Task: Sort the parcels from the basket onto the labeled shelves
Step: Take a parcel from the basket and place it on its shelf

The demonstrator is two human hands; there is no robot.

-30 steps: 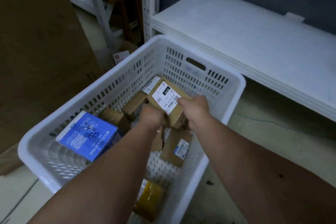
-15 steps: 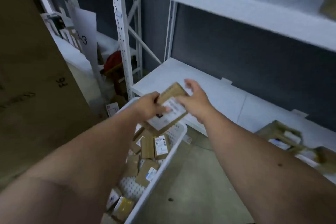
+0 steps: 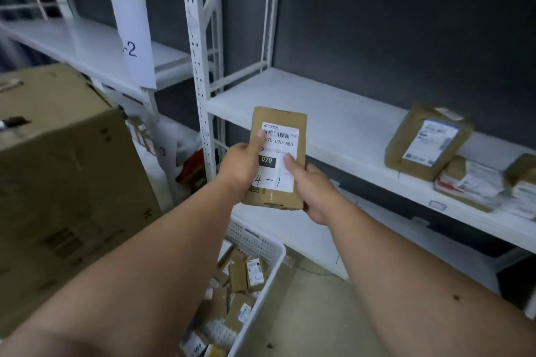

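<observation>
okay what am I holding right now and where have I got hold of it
A small brown parcel, label facing you. Left hand grips its left edge, right hand its lower right corner, both thumbs on the label.

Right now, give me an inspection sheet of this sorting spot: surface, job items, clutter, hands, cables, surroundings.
Surface: white middle shelf, bare at its left end.
Job's things: held parcel, label handwritten 4-1; white basket on the floor, with small parcels in it; three shelved parcels at right.
Clutter: large cardboard box at left.
Hands: left hand and right hand both grip the held parcel.
Cables: nothing seen.
Surroundings: paper sign ending in -2; dark grey wall.
</observation>
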